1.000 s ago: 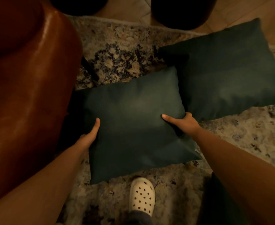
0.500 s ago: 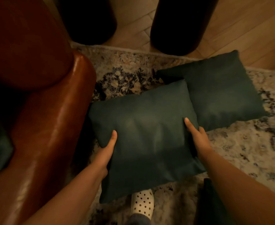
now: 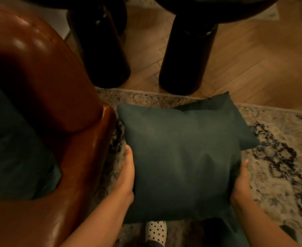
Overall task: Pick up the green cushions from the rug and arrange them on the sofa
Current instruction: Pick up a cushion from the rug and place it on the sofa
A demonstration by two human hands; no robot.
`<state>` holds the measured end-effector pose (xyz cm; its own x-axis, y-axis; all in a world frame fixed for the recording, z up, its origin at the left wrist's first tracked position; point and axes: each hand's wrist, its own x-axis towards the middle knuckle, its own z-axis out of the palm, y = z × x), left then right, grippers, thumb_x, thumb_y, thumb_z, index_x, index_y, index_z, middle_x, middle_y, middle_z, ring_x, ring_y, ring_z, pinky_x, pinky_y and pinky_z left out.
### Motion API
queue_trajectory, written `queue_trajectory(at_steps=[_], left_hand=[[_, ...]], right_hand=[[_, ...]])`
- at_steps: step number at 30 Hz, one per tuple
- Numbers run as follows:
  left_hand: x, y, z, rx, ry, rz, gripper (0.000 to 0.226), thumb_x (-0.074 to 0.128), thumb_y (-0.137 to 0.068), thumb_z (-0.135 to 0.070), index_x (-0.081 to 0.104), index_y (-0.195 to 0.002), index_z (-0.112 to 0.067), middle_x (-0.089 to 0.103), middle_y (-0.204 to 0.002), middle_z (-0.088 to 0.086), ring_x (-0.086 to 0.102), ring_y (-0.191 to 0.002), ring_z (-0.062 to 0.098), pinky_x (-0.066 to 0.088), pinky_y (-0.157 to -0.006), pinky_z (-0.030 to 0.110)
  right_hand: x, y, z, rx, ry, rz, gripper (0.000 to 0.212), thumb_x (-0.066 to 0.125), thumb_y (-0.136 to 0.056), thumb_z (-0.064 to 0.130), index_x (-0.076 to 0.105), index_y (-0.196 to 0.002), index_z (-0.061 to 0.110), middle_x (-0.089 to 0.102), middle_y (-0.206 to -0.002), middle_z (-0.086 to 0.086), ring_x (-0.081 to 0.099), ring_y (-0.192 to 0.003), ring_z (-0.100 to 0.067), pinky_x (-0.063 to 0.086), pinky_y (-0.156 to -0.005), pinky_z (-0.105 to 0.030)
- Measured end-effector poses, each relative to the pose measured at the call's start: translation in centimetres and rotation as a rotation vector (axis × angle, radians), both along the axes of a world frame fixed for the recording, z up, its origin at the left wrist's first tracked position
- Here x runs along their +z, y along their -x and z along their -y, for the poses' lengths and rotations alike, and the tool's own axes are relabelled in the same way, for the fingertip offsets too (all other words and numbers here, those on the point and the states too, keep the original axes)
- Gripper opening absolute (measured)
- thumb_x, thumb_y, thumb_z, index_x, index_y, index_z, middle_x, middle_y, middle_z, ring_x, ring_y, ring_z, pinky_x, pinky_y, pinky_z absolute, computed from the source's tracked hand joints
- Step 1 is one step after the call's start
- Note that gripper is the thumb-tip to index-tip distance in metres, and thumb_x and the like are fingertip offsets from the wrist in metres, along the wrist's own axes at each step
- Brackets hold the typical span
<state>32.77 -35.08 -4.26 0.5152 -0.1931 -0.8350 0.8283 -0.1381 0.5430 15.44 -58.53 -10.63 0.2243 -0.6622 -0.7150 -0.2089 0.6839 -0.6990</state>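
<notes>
I hold a dark green cushion [image 3: 180,157] in both hands, lifted above the patterned rug [image 3: 280,157]. My left hand [image 3: 126,177] grips its left edge and my right hand [image 3: 240,184] grips its right edge. A second green cushion [image 3: 235,122] lies on the rug behind it, mostly hidden. The brown leather sofa [image 3: 45,81] fills the left side, its arm next to the held cushion. Another green cushion [image 3: 16,154] rests on the sofa seat at the far left.
Two thick black legs [image 3: 185,56] of a dark piece of furniture stand on the wooden floor [image 3: 253,59] just beyond the rug's far edge. My foot in a white dotted shoe [image 3: 155,232] is under the cushion. Dark green fabric [image 3: 226,232] lies at the bottom right.
The cushion has risen off the rug, now covering most of the second cushion. My view has swung up and left, showing more of the sofa and the cushion on its seat.
</notes>
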Motion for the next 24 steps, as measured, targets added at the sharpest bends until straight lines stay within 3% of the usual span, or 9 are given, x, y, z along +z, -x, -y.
queue_trajectory(at_steps=[2, 4, 8, 11, 14, 17, 19, 21, 24], left_hand=[[3.5, -1.4, 0.5, 0.006, -0.020, 0.112, 0.065, 0.035, -0.071, -0.085, 0.065, -0.107, -0.041, 0.068, -0.108, -0.013, 0.062, -0.101, 0.012, 0.050, -0.085, 0.036], [6.7, -2.9, 0.4, 0.029, -0.056, 0.223, 0.068, 0.034, -0.076, -0.082, 0.060, -0.121, -0.039, 0.062, -0.124, -0.011, 0.056, -0.114, 0.016, 0.042, -0.102, 0.043], [11.6, -5.1, -1.3, 0.074, -0.088, 0.349, 0.079, 0.029, -0.070, -0.084, 0.054, -0.127, -0.034, 0.056, -0.134, -0.005, 0.050, -0.124, 0.023, 0.035, -0.108, 0.049], [14.6, -5.9, -3.4, 0.215, -0.127, 0.371, 0.084, 0.026, -0.074, -0.082, 0.046, -0.137, -0.031, 0.049, -0.142, -0.001, 0.043, -0.131, 0.025, 0.032, -0.110, 0.049], [17.8, -6.0, -5.7, 0.380, -0.087, 0.343, 0.071, 0.032, -0.083, -0.076, 0.055, -0.130, -0.027, 0.056, -0.132, -0.004, 0.050, -0.121, 0.020, 0.038, -0.104, 0.041], [21.1, -5.7, -8.5, 0.580, -0.034, 0.341, 0.060, 0.043, -0.086, -0.066, 0.058, -0.127, -0.024, 0.061, -0.121, -0.007, 0.055, -0.109, 0.016, 0.042, -0.093, 0.035], [23.6, -5.2, -10.5, 0.678, 0.003, 0.352, 0.048, 0.047, -0.087, -0.062, 0.062, -0.120, -0.029, 0.066, -0.111, -0.012, 0.059, -0.101, 0.012, 0.044, -0.085, 0.034], [25.6, -4.4, -12.3, 0.734, 0.090, 0.375, 0.035, 0.048, -0.089, -0.058, 0.073, -0.099, -0.036, 0.072, -0.101, -0.016, 0.066, -0.091, 0.007, 0.047, -0.075, 0.034], [28.7, -3.3, -14.6, 0.822, 0.201, 0.364, 0.038, 0.045, -0.090, -0.056, 0.075, -0.069, -0.045, 0.074, -0.085, -0.018, 0.070, -0.066, 0.006, 0.045, -0.067, 0.031]], right_hand=[[2.4, -0.8, -1.0, -0.069, -0.031, 0.108, 0.052, 0.036, -0.081, 0.078, 0.073, -0.094, 0.043, 0.069, -0.098, 0.022, 0.057, -0.103, -0.011, 0.039, -0.092, -0.029], [4.7, -2.1, -2.2, -0.125, -0.062, 0.187, 0.052, 0.032, -0.088, 0.072, 0.070, -0.100, 0.038, 0.068, -0.102, 0.019, 0.057, -0.100, -0.010, 0.040, -0.087, -0.027], [9.4, -4.6, -3.5, -0.237, -0.125, 0.244, 0.053, 0.037, -0.089, 0.067, 0.058, -0.123, 0.034, 0.064, -0.105, 0.012, 0.057, -0.097, -0.013, 0.043, -0.084, -0.031], [13.1, -6.2, -4.6, -0.272, -0.170, 0.297, 0.046, 0.042, -0.090, 0.062, 0.058, -0.122, 0.033, 0.066, -0.103, 0.008, 0.059, -0.093, -0.015, 0.046, -0.080, -0.033], [16.2, -7.9, -5.9, -0.254, -0.211, 0.376, 0.033, 0.045, -0.094, 0.048, 0.071, -0.099, 0.029, 0.075, -0.092, 0.005, 0.062, -0.095, -0.020, 0.048, -0.079, -0.037], [19.2, -10.0, -7.0, -0.212, -0.234, 0.422, 0.042, 0.043, -0.093, 0.039, 0.078, -0.074, 0.025, 0.076, -0.081, 0.001, 0.063, -0.089, -0.023, 0.049, -0.071, -0.035], [21.4, -11.4, -7.8, -0.145, -0.241, 0.451, 0.038, 0.047, -0.089, 0.043, 0.079, -0.080, 0.025, 0.076, -0.086, 0.000, 0.065, -0.090, -0.024, 0.049, -0.070, -0.036], [23.4, -12.9, -8.6, -0.055, -0.238, 0.507, 0.035, 0.049, -0.088, 0.047, 0.079, -0.089, 0.029, 0.075, -0.097, 0.002, 0.068, -0.091, -0.022, 0.051, -0.071, -0.036], [26.2, -15.0, -10.2, 0.070, -0.183, 0.567, 0.032, 0.049, -0.090, 0.049, 0.076, -0.098, 0.034, 0.073, -0.108, 0.006, 0.070, -0.095, -0.017, 0.052, -0.072, -0.034]])
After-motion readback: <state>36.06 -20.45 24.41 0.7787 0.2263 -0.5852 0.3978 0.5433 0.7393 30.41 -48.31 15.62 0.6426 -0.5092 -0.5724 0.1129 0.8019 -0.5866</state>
